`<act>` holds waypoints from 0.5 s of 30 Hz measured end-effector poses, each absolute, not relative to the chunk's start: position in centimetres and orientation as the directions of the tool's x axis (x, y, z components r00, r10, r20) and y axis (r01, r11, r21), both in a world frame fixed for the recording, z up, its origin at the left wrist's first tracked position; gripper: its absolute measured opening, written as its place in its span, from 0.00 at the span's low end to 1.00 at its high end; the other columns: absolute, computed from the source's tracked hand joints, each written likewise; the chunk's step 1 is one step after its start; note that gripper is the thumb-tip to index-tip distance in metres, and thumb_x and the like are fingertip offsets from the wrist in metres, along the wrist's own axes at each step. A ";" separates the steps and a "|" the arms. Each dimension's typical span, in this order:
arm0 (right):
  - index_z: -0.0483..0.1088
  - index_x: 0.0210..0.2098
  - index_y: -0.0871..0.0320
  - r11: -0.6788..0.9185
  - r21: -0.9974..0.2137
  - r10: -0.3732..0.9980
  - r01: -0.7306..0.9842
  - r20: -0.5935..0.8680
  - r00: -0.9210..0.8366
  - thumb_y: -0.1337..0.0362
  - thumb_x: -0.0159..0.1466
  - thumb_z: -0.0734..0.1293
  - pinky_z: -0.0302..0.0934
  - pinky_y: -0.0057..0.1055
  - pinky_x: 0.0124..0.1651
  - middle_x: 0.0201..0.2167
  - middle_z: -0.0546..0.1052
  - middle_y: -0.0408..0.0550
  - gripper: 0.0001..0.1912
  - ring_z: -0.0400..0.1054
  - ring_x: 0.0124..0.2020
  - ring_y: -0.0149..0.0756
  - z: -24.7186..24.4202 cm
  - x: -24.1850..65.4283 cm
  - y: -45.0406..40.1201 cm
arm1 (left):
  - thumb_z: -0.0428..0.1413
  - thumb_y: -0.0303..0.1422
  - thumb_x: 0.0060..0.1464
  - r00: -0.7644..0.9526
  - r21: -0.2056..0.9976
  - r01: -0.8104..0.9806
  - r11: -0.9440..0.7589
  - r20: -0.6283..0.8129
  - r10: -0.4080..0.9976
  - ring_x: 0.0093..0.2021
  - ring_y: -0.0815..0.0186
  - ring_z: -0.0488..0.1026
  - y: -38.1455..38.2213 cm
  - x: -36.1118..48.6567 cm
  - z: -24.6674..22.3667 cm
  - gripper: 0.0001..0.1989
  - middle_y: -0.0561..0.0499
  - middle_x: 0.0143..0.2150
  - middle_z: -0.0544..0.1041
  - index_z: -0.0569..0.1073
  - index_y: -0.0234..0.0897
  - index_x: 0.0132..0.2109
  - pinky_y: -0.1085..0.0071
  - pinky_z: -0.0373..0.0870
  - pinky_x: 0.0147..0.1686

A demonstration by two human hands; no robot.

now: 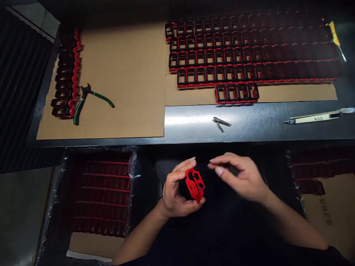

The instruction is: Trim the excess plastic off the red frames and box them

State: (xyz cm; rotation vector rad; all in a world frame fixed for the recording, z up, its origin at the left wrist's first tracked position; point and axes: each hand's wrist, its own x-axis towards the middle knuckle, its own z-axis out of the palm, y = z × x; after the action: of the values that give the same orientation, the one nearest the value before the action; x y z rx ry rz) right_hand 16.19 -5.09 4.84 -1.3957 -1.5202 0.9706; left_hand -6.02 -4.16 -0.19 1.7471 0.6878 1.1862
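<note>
My left hand (176, 194) grips a red plastic frame (195, 184) between thumb and fingers, in front of my body below the table edge. The frame is tilted and has several cut-out openings; its far side is hidden. Just to the right is my right hand (244, 177), apart from the frame. Its fingers are loosely bent, with the thumb and index tips a little apart and nothing visible between them. On the metal table beyond lie small nippers (221, 123).
Rows of black-and-red frames (210, 74) stand on cardboard (130, 81). More line the left edge beside green-handled cutting pliers (84, 98). A cream pen-like knife (313, 118) and a yellow-handled tool (335, 35) lie right. Lined bins (133, 162) flank me below the table.
</note>
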 end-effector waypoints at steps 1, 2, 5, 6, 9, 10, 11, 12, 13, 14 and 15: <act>0.77 0.45 0.56 -0.003 -0.967 0.990 0.253 -0.040 -0.138 0.69 0.63 0.67 0.69 0.28 0.30 0.35 0.84 0.47 0.11 0.77 0.30 0.34 5.1 15.6 -5.7 | 0.69 0.38 0.51 0.398 0.876 -0.018 -0.482 0.448 0.800 0.64 0.47 0.70 -4.1 -6.0 -0.2 0.38 0.36 0.59 0.75 0.59 0.42 0.62 0.39 0.68 0.59; 0.77 0.46 0.57 -0.078 -0.979 0.968 0.188 -0.120 -0.222 0.70 0.62 0.67 0.68 0.26 0.29 0.34 0.84 0.46 0.13 0.76 0.28 0.32 5.3 15.1 -6.1 | 0.69 0.38 0.50 0.409 0.858 -0.004 -0.513 0.469 0.782 0.63 0.47 0.70 -4.0 -5.9 -0.2 0.39 0.36 0.59 0.75 0.59 0.42 0.63 0.39 0.69 0.58; 0.78 0.44 0.58 -0.217 -0.967 0.918 0.133 -0.248 -0.310 0.70 0.61 0.66 0.66 0.24 0.29 0.29 0.83 0.43 0.13 0.75 0.24 0.30 5.5 14.0 -6.3 | 0.69 0.36 0.49 0.454 0.801 0.035 -0.598 0.521 0.723 0.62 0.48 0.72 -3.6 -5.8 0.1 0.39 0.36 0.58 0.76 0.59 0.43 0.63 0.41 0.73 0.55; 0.78 0.41 0.58 -0.237 -0.961 0.912 0.143 -0.271 -0.307 0.70 0.61 0.66 0.65 0.24 0.28 0.27 0.82 0.42 0.11 0.74 0.23 0.29 5.6 13.8 -6.2 | 0.69 0.36 0.50 0.471 0.781 0.048 -0.622 0.531 0.704 0.62 0.48 0.72 -3.5 -5.8 0.2 0.39 0.37 0.58 0.77 0.59 0.43 0.63 0.43 0.74 0.55; 0.77 0.31 0.60 -0.225 -0.953 0.915 0.201 -0.277 -0.293 0.69 0.62 0.65 0.60 0.22 0.26 0.22 0.79 0.41 0.08 0.69 0.20 0.26 5.7 13.6 -5.8 | 0.68 0.38 0.51 0.510 0.721 0.091 -0.687 0.559 0.654 0.62 0.49 0.72 -3.1 -5.9 0.8 0.37 0.37 0.57 0.78 0.60 0.41 0.63 0.45 0.76 0.54; 0.76 0.29 0.60 -0.209 -0.954 0.916 0.213 -0.267 -0.298 0.69 0.63 0.65 0.59 0.21 0.25 0.21 0.78 0.40 0.09 0.68 0.20 0.26 5.7 13.5 -5.8 | 0.68 0.39 0.51 0.517 0.702 0.106 -0.704 0.566 0.643 0.62 0.50 0.73 -3.1 -6.0 1.0 0.36 0.38 0.57 0.78 0.60 0.42 0.62 0.46 0.76 0.54; 0.75 0.27 0.60 -0.194 -0.956 0.918 0.220 -0.256 -0.303 0.69 0.63 0.65 0.58 0.21 0.24 0.20 0.78 0.40 0.10 0.67 0.19 0.25 5.7 13.5 -5.8 | 0.67 0.40 0.52 0.521 0.686 0.121 -0.718 0.572 0.634 0.62 0.50 0.73 -3.1 -6.1 1.1 0.35 0.38 0.57 0.78 0.61 0.42 0.62 0.46 0.77 0.54; 0.75 0.26 0.60 -0.181 -0.958 0.919 0.224 -0.245 -0.307 0.69 0.63 0.65 0.56 0.21 0.24 0.20 0.77 0.39 0.10 0.66 0.18 0.24 5.7 13.6 -5.8 | 0.67 0.40 0.53 0.523 0.669 0.133 -0.731 0.579 0.625 0.61 0.51 0.74 -3.0 -6.1 1.2 0.33 0.39 0.57 0.79 0.61 0.43 0.61 0.46 0.77 0.54; 0.74 0.26 0.60 -0.168 -0.958 0.921 0.231 -0.236 -0.310 0.69 0.63 0.65 0.55 0.20 0.23 0.19 0.76 0.39 0.11 0.64 0.18 0.24 5.7 13.6 -5.9 | 0.66 0.41 0.54 0.524 0.653 0.143 -0.743 0.587 0.617 0.61 0.52 0.74 -3.0 -6.2 1.3 0.32 0.40 0.57 0.79 0.62 0.44 0.61 0.47 0.77 0.54; 0.74 0.25 0.60 -0.156 -0.958 0.922 0.240 -0.228 -0.314 0.69 0.63 0.65 0.53 0.21 0.22 0.19 0.76 0.39 0.11 0.64 0.18 0.23 5.7 13.6 -5.9 | 0.65 0.41 0.55 0.525 0.638 0.151 -0.755 0.596 0.608 0.60 0.52 0.75 -3.0 -6.2 1.4 0.31 0.40 0.56 0.79 0.62 0.44 0.61 0.48 0.77 0.54; 0.74 0.25 0.60 -0.144 -0.957 0.921 0.251 -0.222 -0.320 0.69 0.63 0.65 0.53 0.21 0.22 0.18 0.75 0.38 0.11 0.63 0.17 0.23 5.6 13.6 -6.0 | 0.65 0.40 0.55 0.527 0.623 0.156 -0.767 0.604 0.598 0.60 0.53 0.75 -3.0 -6.1 1.5 0.30 0.40 0.56 0.80 0.62 0.43 0.60 0.49 0.77 0.54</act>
State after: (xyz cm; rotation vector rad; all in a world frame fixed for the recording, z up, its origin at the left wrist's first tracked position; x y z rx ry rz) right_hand 13.63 -5.97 5.64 -1.3359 -1.5520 1.5037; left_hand -6.15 -3.03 1.46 2.2672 0.6119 1.1689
